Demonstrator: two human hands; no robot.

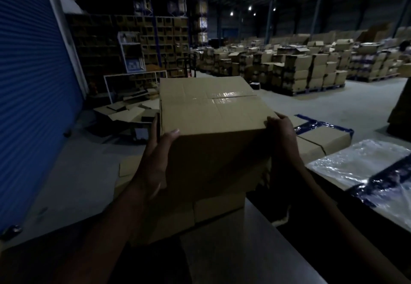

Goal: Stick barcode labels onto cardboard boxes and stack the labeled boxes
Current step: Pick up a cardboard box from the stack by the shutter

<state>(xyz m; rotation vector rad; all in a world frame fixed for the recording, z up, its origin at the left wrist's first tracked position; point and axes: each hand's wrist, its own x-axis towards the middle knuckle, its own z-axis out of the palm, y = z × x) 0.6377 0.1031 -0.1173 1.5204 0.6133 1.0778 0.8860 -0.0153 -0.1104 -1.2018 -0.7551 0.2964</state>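
Nearest, 2 forearms reach forward from the bottom edge over a dim surface [244,250]. The left hand [153,161] lies flat against the left side of a sealed cardboard box [213,128], thumb up near the top edge and fingers [155,125] stretched along the left wall; the right hand [281,132] clasps the near right corner, its fingers curled over the top edge. The box sits between the 2 hands, about equally close to each, its long axis running from near to far, its taped seam crossing the top. No barcode label shows on the faces in view. Below it lie more boxes [206,212], so it looks carried toward or onto a stack; whether it touches them I cannot tell. To the right sits a blue-taped carton [322,137] and a plastic-wrapped bundle [367,168]. Far off, pallets of cartons [311,70] fill the warehouse floor.
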